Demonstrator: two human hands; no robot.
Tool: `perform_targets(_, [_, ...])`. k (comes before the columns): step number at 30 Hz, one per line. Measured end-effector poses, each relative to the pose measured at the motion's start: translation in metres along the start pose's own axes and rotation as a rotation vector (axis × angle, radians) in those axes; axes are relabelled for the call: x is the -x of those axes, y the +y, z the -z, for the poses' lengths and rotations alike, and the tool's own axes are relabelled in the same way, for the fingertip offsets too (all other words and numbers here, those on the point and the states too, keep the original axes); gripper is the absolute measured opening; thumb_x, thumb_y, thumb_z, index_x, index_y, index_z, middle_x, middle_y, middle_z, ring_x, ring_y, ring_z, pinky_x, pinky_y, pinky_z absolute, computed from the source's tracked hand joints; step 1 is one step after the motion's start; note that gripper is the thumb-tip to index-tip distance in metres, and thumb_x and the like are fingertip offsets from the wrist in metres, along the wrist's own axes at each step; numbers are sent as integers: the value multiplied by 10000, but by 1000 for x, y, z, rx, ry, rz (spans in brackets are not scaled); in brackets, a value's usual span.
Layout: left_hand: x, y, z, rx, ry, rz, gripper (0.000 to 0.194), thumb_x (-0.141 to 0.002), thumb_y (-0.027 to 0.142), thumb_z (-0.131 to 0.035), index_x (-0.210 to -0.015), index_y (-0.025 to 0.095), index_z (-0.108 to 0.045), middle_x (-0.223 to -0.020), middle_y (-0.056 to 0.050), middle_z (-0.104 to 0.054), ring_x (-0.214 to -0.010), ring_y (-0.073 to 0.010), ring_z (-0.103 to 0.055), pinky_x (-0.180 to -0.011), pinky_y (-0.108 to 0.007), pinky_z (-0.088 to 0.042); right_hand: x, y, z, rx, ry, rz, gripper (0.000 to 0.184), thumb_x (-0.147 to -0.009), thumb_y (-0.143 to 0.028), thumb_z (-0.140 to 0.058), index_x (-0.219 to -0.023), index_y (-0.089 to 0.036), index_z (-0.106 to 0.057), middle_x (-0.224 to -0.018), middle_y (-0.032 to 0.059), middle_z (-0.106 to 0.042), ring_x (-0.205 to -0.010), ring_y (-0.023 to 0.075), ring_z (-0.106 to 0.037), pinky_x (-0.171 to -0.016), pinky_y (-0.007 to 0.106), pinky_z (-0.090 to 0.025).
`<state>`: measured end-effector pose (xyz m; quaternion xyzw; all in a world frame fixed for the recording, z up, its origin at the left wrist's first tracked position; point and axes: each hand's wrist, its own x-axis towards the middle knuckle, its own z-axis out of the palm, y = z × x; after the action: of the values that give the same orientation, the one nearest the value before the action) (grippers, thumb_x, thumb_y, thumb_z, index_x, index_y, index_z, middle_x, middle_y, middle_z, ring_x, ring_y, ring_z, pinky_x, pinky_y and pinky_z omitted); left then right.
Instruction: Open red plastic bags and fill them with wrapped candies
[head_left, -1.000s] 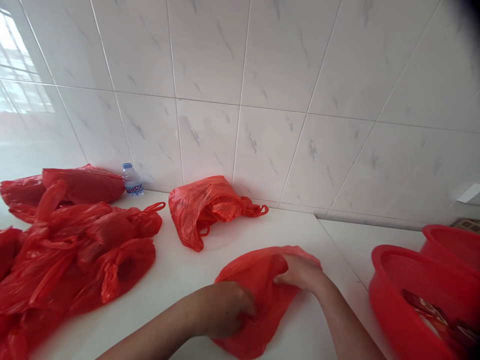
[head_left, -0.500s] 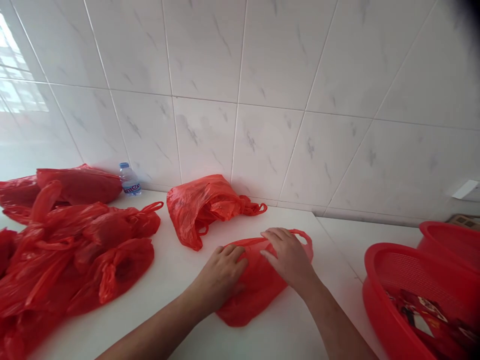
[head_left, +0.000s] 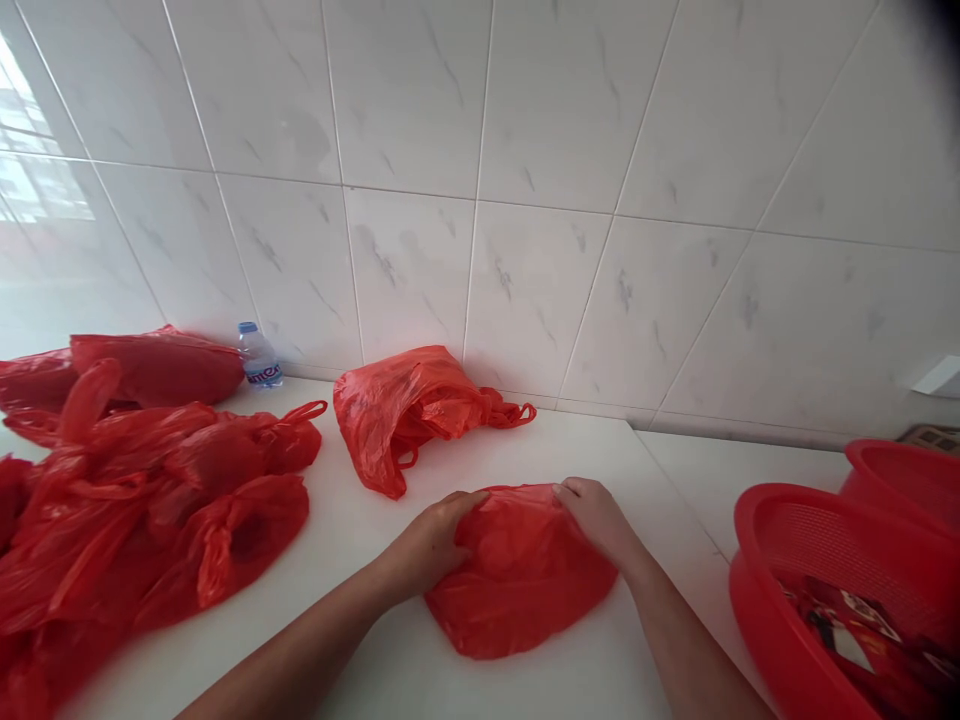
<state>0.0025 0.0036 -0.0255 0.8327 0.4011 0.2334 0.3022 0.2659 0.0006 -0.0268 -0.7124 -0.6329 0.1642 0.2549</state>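
Observation:
A thin red plastic bag [head_left: 525, 590] lies spread on the white table [head_left: 600, 680] in front of me. My left hand [head_left: 439, 545] grips its upper left edge, thumb on the near side and fingers over the rim. At the upper right edge, my right hand [head_left: 592, 515] pinches the plastic, its thumb partly hidden. The bag bulges a little between both hands, and I cannot make out anything inside it. Just behind it lies a crumpled red bag [head_left: 409, 400] with its looped handle pointing right.
A heap of red plastic bags [head_left: 172, 510] covers the table's left side. Behind it a small water bottle [head_left: 259, 358] stands by the tiled wall [head_left: 540, 270]. On the right are a red basket [head_left: 750, 560] holding dark red packets [head_left: 855, 630] and a second red basket [head_left: 892, 480].
My right hand has moved from above the bag to pinch its edge. The bag is drawn wider between my hands, and its handle loop no longer shows.

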Motion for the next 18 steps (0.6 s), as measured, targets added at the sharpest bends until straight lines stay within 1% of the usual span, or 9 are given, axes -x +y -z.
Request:
perform_targets(3, [2, -1, -6, 80, -28, -23, 793, -617, 74, -560, -1351, 346, -440, -1325, -3, -531, -1112, -226, -565, -924, -316, -483, -1, 1, 4, -17, 101, -60, 306, -871, -393, -384, -732, -200, -578, -730, 10, -632, -647, 146, -572, -551, 238, -381])
perform_targets(6, [1, -3, -12, 87, 27, -11, 806, -631, 74, -545, -1375, 350, -403, -1358, 5, -501, -1160, -222, -536, -963, -319, -463, 11, -15, 8, 31, 245, -93, 244, -854, -366, -440, -932, -202, -603, -1025, 59, -632, -811, 179, -596, -644, 271, -410])
perform_targets(8, [-1, -4, -15, 78, 65, -12, 803, -638, 58, -519, -1382, 334, -394, -1375, 2, -484, -1191, -217, -514, -998, -318, -437, 27, -34, 9, 117, 350, -23, 227, -863, -329, -454, -997, -211, -595, -1099, 66, -599, -902, 203, -575, -688, 291, -410])
perform_targets(10, [-1, -3, -16, 70, 104, -12, 786, -649, 48, -498, -1383, 310, -394, -1384, -10, -474, -1209, -215, -499, -1024, -321, -413, 47, -52, 8, 223, 405, 133, 199, -888, -262, -429, -963, -216, -608, -1008, 56, -611, -915, 207, -556, -713, 300, -415])
perform_targets(11, [-1, -3, -17, 65, 123, -12, 776, -656, 45, -488, -1383, 297, -395, -1385, -18, -472, -1213, -215, -496, -1029, -326, -409, 57, -58, 6, 266, 390, 220, 204, -892, -223, -417, -933, -215, -617, -953, 52, -613, -899, 204, -553, -725, 304, -423])
perform_targets(12, [-1, -2, -17, 60, 138, -14, 766, -662, 43, -481, -1383, 286, -393, -1384, -25, -474, -1211, -216, -498, -1027, -332, -412, 67, -62, 4, 294, 340, 291, 201, -883, -197, -428, -921, -214, -625, -930, 52, -611, -887, 204, -551, -741, 311, -432])
perform_targets(14, [-1, -2, -18, 49, 162, -21, 739, -680, 54, -475, -1383, 268, -392, -1373, -35, -486, -1199, -214, -510, -1016, -343, -427, 82, -62, -3, 300, 147, 348, 184, -812, -191, -536, -958, -222, -643, -969, 57, -606, -897, 218, -553, -781, 338, -455])
perform_targets(16, [-1, -2, -20, 38, 183, -29, 697, -710, 82, -479, -1381, 252, -395, -1362, -43, -500, -1201, -214, -512, -1022, -355, -424, 93, -52, -9, 272, -73, 320, 391, -693, -204, -656, -1081, -245, -638, -1101, 72, -591, -979, 253, -556, -837, 374, -472])
perform_targets(18, [-1, -4, -21, 37, 195, -33, 653, -741, 120, -488, -1378, 236, -401, -1366, -52, -500, -1226, -215, -495, -1047, -361, -400, 101, -41, -12, 242, -207, 265, 598, -624, -212, -711, -1208, -271, -593, -1260, 86, -540, -1115, 297, -521, -927, 412, -452])
